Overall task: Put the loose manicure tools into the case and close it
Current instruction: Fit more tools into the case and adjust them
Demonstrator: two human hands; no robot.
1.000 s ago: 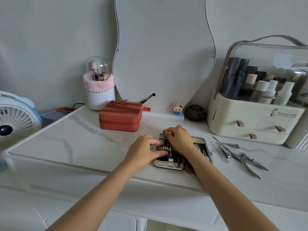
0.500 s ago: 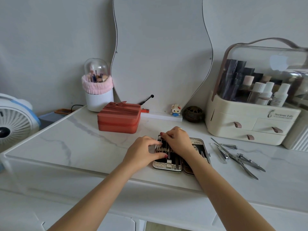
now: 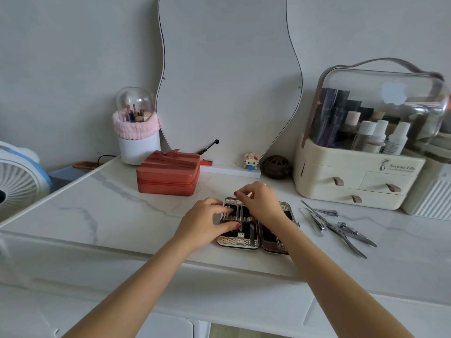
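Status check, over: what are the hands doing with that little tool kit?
Both hands on open case: left hand steadying, right hand fingers curled at top edge. Loose tools still on counter, right of case. Nothing blocking.

Both forearms are bare, with no sleeves in sight. The left hand (image 3: 203, 222) and right hand (image 3: 262, 202) wear dark red nail polish. The right hand carries what looks like a thin gold ring (image 3: 263, 184).

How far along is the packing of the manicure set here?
Partway. Several tools already sit in the open case. Both the left hand and right hand are working over its slots, fingers on a tool there. Several loose tools still lie on the table to its right; the case remains unclosed.
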